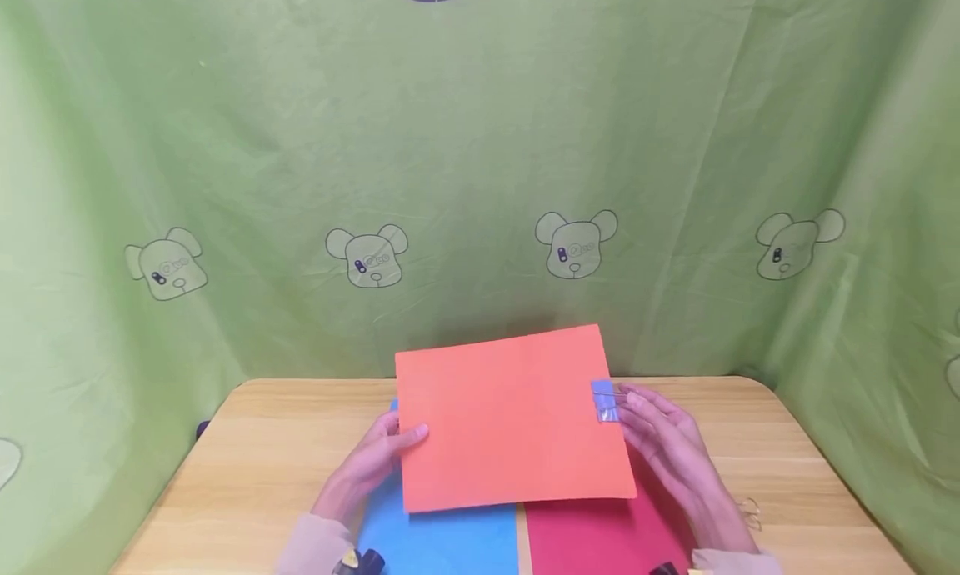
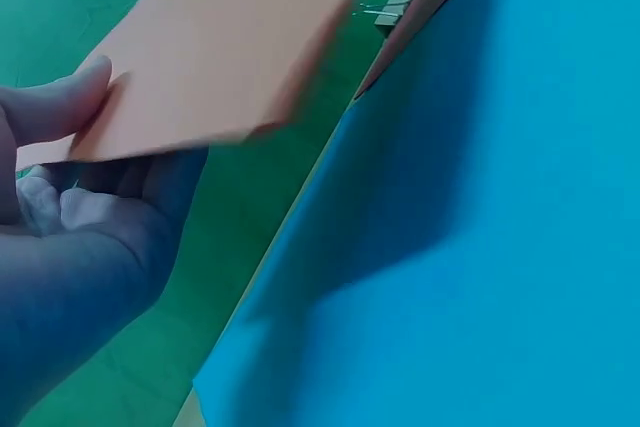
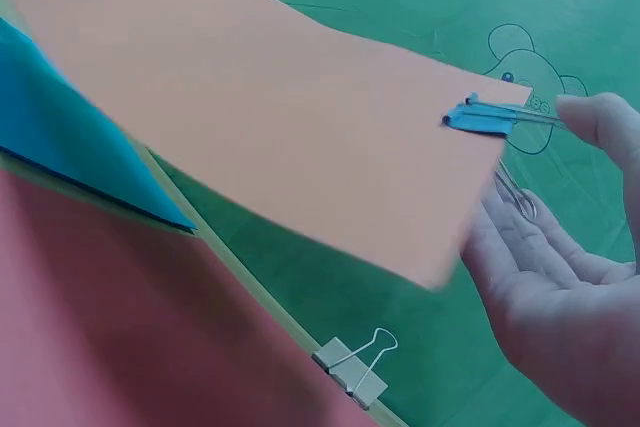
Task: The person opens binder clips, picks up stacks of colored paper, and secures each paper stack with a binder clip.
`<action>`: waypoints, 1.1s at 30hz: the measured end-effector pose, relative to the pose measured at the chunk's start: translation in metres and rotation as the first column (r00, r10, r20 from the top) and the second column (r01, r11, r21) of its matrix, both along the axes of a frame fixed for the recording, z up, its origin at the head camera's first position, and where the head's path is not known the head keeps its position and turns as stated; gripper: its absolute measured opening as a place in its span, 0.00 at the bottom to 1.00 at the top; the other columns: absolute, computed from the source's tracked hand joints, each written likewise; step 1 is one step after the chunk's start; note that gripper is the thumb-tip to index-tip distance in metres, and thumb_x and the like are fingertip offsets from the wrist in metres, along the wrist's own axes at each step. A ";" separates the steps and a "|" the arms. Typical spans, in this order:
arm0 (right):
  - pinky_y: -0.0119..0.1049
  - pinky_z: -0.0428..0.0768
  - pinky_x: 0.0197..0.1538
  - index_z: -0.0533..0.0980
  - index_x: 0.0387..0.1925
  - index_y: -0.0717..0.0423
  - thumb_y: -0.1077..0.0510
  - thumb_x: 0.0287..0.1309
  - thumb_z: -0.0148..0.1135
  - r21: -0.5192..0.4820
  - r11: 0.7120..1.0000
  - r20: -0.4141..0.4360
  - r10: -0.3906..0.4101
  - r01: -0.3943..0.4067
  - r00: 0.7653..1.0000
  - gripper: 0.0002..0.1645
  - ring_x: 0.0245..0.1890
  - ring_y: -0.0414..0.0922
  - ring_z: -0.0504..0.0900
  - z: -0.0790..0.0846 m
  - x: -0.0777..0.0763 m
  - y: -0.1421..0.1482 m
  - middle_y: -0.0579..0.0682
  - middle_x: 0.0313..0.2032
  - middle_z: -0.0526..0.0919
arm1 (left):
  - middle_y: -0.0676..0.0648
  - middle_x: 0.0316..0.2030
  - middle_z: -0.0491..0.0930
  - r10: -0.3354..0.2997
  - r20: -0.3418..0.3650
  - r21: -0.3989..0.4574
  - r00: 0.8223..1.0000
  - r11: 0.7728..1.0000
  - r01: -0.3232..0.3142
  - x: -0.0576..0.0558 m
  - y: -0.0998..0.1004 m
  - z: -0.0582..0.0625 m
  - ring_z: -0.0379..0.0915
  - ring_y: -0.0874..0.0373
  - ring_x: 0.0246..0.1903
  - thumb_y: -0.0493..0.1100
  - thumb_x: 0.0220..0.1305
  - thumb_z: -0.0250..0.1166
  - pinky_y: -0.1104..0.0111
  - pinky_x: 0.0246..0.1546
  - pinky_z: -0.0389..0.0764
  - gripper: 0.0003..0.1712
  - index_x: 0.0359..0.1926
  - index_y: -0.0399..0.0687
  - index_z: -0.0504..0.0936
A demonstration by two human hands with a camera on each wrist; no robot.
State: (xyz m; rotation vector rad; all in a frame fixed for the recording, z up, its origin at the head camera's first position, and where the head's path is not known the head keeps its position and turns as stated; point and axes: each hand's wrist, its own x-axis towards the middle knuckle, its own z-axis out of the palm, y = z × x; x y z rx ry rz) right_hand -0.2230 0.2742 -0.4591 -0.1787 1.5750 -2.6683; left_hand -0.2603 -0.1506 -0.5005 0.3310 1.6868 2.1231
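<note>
Pinching | left hand: orange sheet, narrowly | right hand: blue clip, wider

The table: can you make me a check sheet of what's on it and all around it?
Surface: wooden table; blue sheet and dark red sheet lie side by side on it.
Job's things: orange sheet, held up; blue clip on its right edge.
Clutter: pale clip at the dark red sheet's edge.
Left hand: pinches the orange sheet's left edge.
Right hand: holds the blue clip by its wire handles.
Cables: nothing seen.
Surroundings: green curtain with bear faces.
</note>
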 end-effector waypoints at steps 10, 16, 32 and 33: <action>0.32 0.82 0.54 0.81 0.56 0.54 0.64 0.77 0.52 -0.010 1.000 -0.010 0.015 -0.015 1.000 0.15 0.47 0.39 0.85 -0.001 -0.002 0.001 0.48 0.47 0.87 | 0.50 0.40 0.88 -0.058 -0.023 -0.036 0.998 0.998 0.057 -0.003 -0.006 0.001 0.85 0.58 0.40 0.36 0.74 0.61 0.63 0.48 0.83 0.16 0.59 0.41 0.77; 0.33 0.81 0.55 0.82 0.57 0.51 0.62 0.76 0.54 0.055 0.998 0.032 0.022 -0.024 0.999 0.16 0.48 0.39 0.86 0.003 0.001 0.001 0.47 0.48 0.88 | 0.49 0.38 0.88 -0.113 -0.075 -0.188 0.991 0.977 0.097 -0.003 -0.010 0.006 0.84 0.58 0.37 0.35 0.71 0.63 0.63 0.45 0.82 0.21 0.62 0.37 0.77; 0.42 0.83 0.55 0.64 0.74 0.62 0.52 0.73 0.62 0.353 0.934 0.128 0.020 -0.064 0.992 0.36 0.56 0.45 0.83 -0.001 0.001 -0.023 0.49 0.59 0.84 | 0.43 0.48 0.83 -0.320 -0.229 -0.497 0.919 0.851 0.172 0.014 0.001 0.017 0.80 0.54 0.44 0.29 0.64 0.62 0.66 0.48 0.79 0.31 0.69 0.37 0.72; 0.43 0.83 0.55 0.63 0.75 0.62 0.52 0.73 0.62 0.355 0.932 0.131 0.032 -0.077 0.991 0.37 0.57 0.45 0.83 -0.001 0.001 -0.022 0.49 0.59 0.84 | 0.42 0.52 0.81 -0.312 -0.242 -0.499 0.919 0.852 0.158 0.014 0.001 0.017 0.80 0.53 0.47 0.29 0.65 0.62 0.64 0.50 0.78 0.30 0.69 0.37 0.72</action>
